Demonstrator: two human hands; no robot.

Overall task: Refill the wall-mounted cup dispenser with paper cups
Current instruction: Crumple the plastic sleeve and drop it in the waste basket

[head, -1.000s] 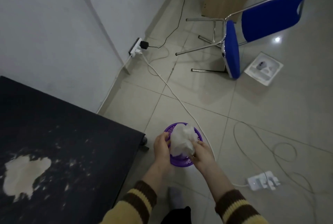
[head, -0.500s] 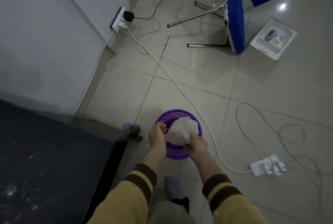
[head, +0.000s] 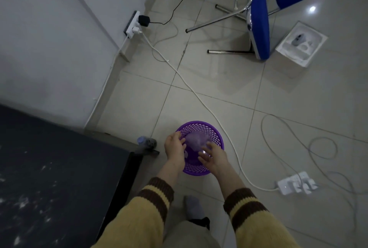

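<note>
Head | left hand (head: 174, 147) open on purple basket (head: 216, 135) rim | right hand (head: 213, 155) spread, empty, over it

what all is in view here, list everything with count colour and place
basket: 1, purple mesh, on the floor between the hands
plastic wrap: 1, clear crumpled, inside the basket
chair: 1, blue with metal legs, tipped over, upper right
open box: 1, white, on the floor right of the chair
wall socket strip: 1, white, at the wall base, black adapter plugged in
power strip: 1, white, floor lower right
cables: several, white and black, across the floor
table: 1, dark, lower left
left hand: at the basket's left rim
right hand: open over the basket
</note>
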